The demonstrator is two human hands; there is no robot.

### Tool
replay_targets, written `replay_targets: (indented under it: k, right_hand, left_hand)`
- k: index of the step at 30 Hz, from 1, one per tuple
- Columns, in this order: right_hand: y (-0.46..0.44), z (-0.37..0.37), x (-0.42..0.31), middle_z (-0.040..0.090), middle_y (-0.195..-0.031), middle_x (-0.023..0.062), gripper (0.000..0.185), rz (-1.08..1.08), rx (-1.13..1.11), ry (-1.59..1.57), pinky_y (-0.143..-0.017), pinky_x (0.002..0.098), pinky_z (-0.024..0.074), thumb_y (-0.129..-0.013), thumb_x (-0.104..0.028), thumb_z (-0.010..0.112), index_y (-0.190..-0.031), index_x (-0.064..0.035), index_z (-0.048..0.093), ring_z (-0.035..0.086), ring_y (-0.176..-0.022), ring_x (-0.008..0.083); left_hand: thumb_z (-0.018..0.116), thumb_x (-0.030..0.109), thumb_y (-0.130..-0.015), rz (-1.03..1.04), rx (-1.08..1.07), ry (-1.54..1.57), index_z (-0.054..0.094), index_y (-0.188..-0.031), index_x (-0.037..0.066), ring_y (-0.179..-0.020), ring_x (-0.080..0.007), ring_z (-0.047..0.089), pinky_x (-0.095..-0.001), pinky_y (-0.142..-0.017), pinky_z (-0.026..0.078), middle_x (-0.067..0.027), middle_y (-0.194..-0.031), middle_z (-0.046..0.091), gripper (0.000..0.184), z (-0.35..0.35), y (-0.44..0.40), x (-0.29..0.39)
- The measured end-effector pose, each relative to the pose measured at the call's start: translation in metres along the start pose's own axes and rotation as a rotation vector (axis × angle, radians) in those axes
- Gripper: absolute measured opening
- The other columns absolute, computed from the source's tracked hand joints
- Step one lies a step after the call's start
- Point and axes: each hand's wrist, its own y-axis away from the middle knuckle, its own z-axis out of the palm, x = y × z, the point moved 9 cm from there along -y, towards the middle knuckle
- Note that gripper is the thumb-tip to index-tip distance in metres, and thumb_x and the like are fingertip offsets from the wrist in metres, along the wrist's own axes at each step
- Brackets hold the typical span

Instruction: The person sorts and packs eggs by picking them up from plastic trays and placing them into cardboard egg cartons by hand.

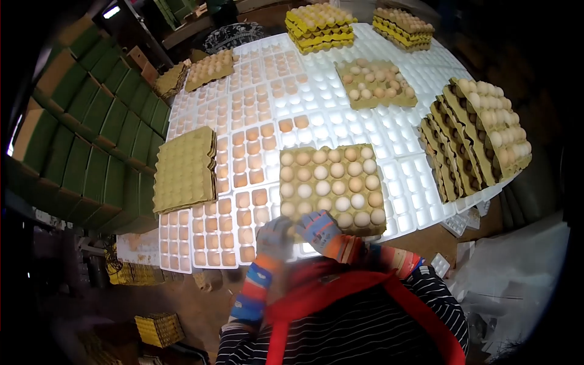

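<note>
A brown pulp egg tray point(372, 152) holding pale and tan eggs point(337, 187) lies near me on the lit table. My right hand point(320, 233), in a grey-blue glove with an orange cuff, is over its near left corner. Its fingers curl downward, and whatever lies under them is hidden. Just left of that corner is my left hand point(275, 238), gloved likewise and smeared by motion, so its grip is unclear. White plastic trays point(231, 267) with square cells cover the table; those on the left hold many eggs point(248, 159), one per cell.
Tilted on the right is a stack of full egg trays point(496, 125). Farther back stand a partly filled tray point(382, 100) and yellow tray stacks point(320, 41). Empty pulp trays point(184, 170) are stacked on the left, beside green cartons point(91, 143). Plastic sheeting point(511, 261) hangs at right.
</note>
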Motion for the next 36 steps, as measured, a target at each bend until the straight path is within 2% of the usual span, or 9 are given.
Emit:
replay_targets:
  k: [5, 10, 12, 18, 24, 27, 28, 32, 36]
  right_hand:
    - [-0.016, 0.011, 0.004, 0.055, -0.087, 0.0043, 0.017, 0.061, -0.185, 0.039, -0.066, 0.0359, 0.0425, -0.076, -0.015, 0.054, -0.092, -0.0130, 0.057, 0.056, -0.083, 0.0213]
    - [-0.018, 0.014, -0.002, 0.056, -0.091, 0.0086, 0.016, 0.047, -0.220, 0.089, -0.067, 0.0359, 0.0447, -0.077, -0.015, 0.055, -0.093, -0.0111, 0.057, 0.058, -0.086, 0.0239]
    - [-0.016, 0.002, 0.016, 0.057, -0.095, 0.0112, 0.022, 0.215, -0.205, -0.217, -0.073, 0.0380, 0.0469, -0.075, -0.017, 0.060, -0.096, -0.0091, 0.057, 0.059, -0.087, 0.0268]
    - [0.021, -0.010, 0.102, 0.059, -0.088, 0.0041, 0.031, 0.664, 0.284, -1.640, -0.067, 0.0278, 0.0512, -0.080, -0.024, 0.064, -0.101, -0.0045, 0.056, 0.059, -0.078, 0.0156]
    - [-0.031, -0.017, 0.042, 0.058, -0.083, 0.0112, 0.027, 0.309, -0.125, -0.203, -0.065, 0.0389, 0.0489, -0.075, -0.030, 0.065, -0.088, -0.0061, 0.061, 0.060, -0.073, 0.0289]
    - [-0.036, 0.032, 0.035, 0.058, -0.084, 0.0098, 0.028, 0.210, -0.315, 0.041, -0.062, 0.0364, 0.0477, -0.074, -0.023, 0.068, -0.097, -0.0084, 0.061, 0.059, -0.073, 0.0235]
    - [-0.036, 0.022, 0.052, 0.059, -0.085, 0.0094, 0.028, 0.309, -0.224, -0.230, -0.062, 0.0348, 0.0477, -0.076, -0.021, 0.066, -0.100, -0.0084, 0.060, 0.059, -0.073, 0.0216]
    - [-0.010, -0.001, 0.089, 0.057, -0.092, 0.0048, 0.037, 0.809, -0.010, -1.626, -0.067, 0.0272, 0.0460, -0.078, -0.018, 0.065, -0.113, -0.0074, 0.058, 0.053, -0.079, 0.0136]
    - [-0.045, -0.014, 0.084, 0.051, -0.109, 0.0114, 0.028, 0.539, -0.222, -0.273, -0.063, 0.0339, 0.0474, -0.073, -0.019, 0.066, -0.099, -0.0084, 0.061, 0.054, -0.089, 0.0217]
  left_hand:
    - [0.054, -0.002, -0.078, -0.572, 0.455, 1.187, 0.049, -0.121, 0.005, -0.096, -0.0261, 0.057, -0.0391, -0.086, 0.052, -0.0106, -0.105, 0.055, 0.044, -0.007, 0.023, -0.069]
    - [0.061, 0.015, -0.086, -0.061, 0.213, 0.310, 0.056, -0.097, 0.001, -0.080, -0.0212, 0.059, -0.0356, -0.067, 0.051, -0.0075, -0.086, 0.060, 0.018, -0.033, -0.006, -0.068]
    - [0.067, 0.011, -0.073, -0.631, 0.044, 0.682, 0.061, -0.075, 0.004, -0.070, -0.0273, 0.059, -0.0356, -0.062, 0.047, -0.0089, -0.076, 0.058, 0.010, 0.004, -0.012, -0.093]
    - [0.074, 0.019, -0.069, -0.054, -0.300, -0.014, 0.055, -0.114, 0.012, -0.098, -0.0277, 0.058, -0.0378, -0.079, 0.050, -0.0111, -0.116, 0.053, 0.049, 0.002, -0.049, -0.016]
    - [0.063, 0.004, -0.077, -0.540, -0.008, 1.282, 0.050, -0.121, 0.005, -0.081, -0.0165, 0.062, -0.0280, -0.070, 0.052, -0.0079, -0.093, 0.063, 0.046, 0.006, -0.048, -0.084]
    - [0.060, 0.002, -0.076, -0.580, -0.274, 1.162, 0.045, -0.132, 0.007, -0.090, -0.0176, 0.061, -0.0275, -0.075, 0.051, -0.0099, -0.105, 0.060, 0.058, 0.023, -0.060, -0.102]
    - [0.067, 0.014, -0.074, -0.172, -0.135, 0.750, 0.051, -0.127, 0.012, -0.101, -0.0217, 0.057, -0.0332, -0.081, 0.050, -0.0111, -0.110, 0.058, 0.056, 0.000, -0.081, -0.088]
    - [0.073, 0.035, -0.065, -0.090, -0.358, -0.117, 0.057, -0.117, 0.023, -0.113, -0.0324, 0.047, -0.0443, -0.085, 0.048, -0.0140, -0.130, 0.040, 0.055, 0.004, -0.101, -0.050]
    - [0.062, 0.037, -0.070, 0.001, -0.436, -0.222, 0.056, -0.114, 0.018, -0.107, -0.0364, 0.050, -0.0448, -0.082, 0.047, -0.0209, -0.124, 0.046, 0.048, 0.037, -0.101, -0.061]
